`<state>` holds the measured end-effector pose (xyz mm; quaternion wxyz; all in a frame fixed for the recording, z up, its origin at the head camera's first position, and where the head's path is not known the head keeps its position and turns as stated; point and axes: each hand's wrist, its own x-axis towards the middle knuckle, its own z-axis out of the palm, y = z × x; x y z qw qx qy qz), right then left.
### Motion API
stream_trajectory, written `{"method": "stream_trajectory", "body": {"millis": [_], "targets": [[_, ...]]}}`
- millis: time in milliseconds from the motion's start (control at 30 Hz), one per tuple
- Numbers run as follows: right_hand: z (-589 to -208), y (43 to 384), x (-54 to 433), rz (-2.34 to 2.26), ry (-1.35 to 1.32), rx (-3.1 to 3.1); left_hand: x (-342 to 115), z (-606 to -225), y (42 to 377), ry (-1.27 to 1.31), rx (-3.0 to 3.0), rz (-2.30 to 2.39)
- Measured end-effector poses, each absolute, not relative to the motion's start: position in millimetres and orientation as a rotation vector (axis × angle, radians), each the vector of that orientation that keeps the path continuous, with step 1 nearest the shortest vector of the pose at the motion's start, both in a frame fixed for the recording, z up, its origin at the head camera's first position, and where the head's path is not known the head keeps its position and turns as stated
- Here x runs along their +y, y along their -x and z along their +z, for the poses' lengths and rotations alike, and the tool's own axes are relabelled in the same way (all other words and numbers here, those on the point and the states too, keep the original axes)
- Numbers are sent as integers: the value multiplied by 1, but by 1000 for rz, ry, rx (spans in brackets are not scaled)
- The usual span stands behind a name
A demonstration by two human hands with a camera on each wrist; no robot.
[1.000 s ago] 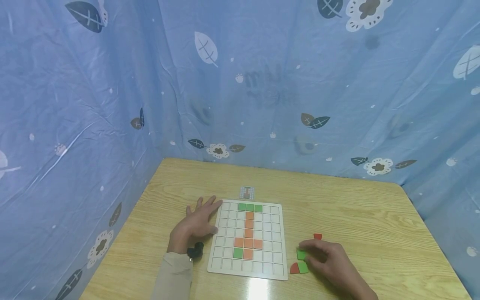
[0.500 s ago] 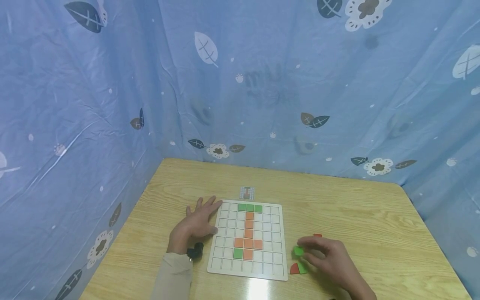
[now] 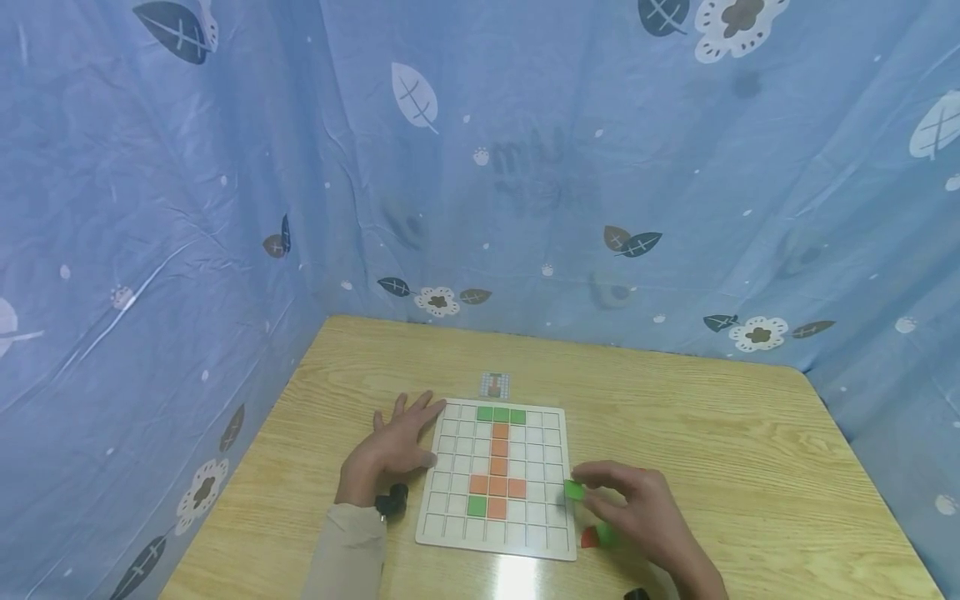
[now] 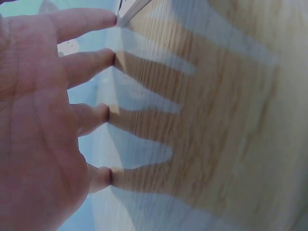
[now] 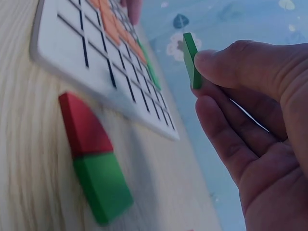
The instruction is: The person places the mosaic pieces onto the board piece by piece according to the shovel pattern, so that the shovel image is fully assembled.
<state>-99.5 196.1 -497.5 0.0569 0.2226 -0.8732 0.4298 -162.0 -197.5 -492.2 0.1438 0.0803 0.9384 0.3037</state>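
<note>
A white grid board (image 3: 450,527) lies on the table, with green tiles (image 3: 501,414) in a row at its far side and orange tiles (image 3: 498,467) below them in a column and crossbar. One more green tile (image 3: 477,505) sits near the column's foot. My left hand (image 3: 393,446) rests spread at the board's left edge, fingertips on the table in the left wrist view. My right hand (image 3: 637,504) pinches a green square tile (image 5: 190,60) between thumb and fingers, above the board's right edge.
Right of the board lie a red quarter-round tile (image 5: 86,127) and a green tile (image 5: 103,187), touching each other. Another red piece is mostly hidden behind the right hand. A small pattern card (image 3: 494,385) lies beyond the board. A blue patterned curtain (image 3: 525,167) surrounds the table.
My right hand has lifted a green tile off the table and carried it left to the board's right edge. My left hand has stayed in place.
</note>
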Motion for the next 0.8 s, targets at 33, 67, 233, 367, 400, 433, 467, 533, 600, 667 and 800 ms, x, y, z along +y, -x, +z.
{"method": "stream_trajectory", "body": {"millis": [33, 67, 233, 367, 400, 433, 467, 533, 600, 667, 800], "targets": [[-497, 100, 194, 1304, -678, -2652, -198, -492, 162, -232, 2706, 876], [-496, 100, 192, 1308, -682, -2656, -198, -492, 162, -233, 2705, 876], [-493, 102, 181, 1363, -677, -2689, -197, -491, 162, -231, 2706, 874], [-496, 103, 172, 1408, -717, -2648, -197, -490, 161, -229, 2707, 864], [-497, 103, 170, 1415, -722, -2640, -197, -490, 161, -228, 2708, 863], [-499, 102, 168, 1423, -723, -2635, -197, -490, 161, -229, 2709, 863], [-501, 102, 166, 1421, -727, -2633, -197, -490, 162, -230, 2709, 862], [-505, 101, 161, 1410, -741, -2629, -197, -491, 162, -232, 2711, 862], [-509, 100, 156, 1421, -761, -2625, -197, -491, 162, -233, 2712, 863], [-514, 98, 151, 1433, -772, -2633, -197, -491, 162, -233, 2709, 865], [-520, 95, 142, 1450, -766, -2654, -198, -492, 162, -231, 2709, 871]]}}
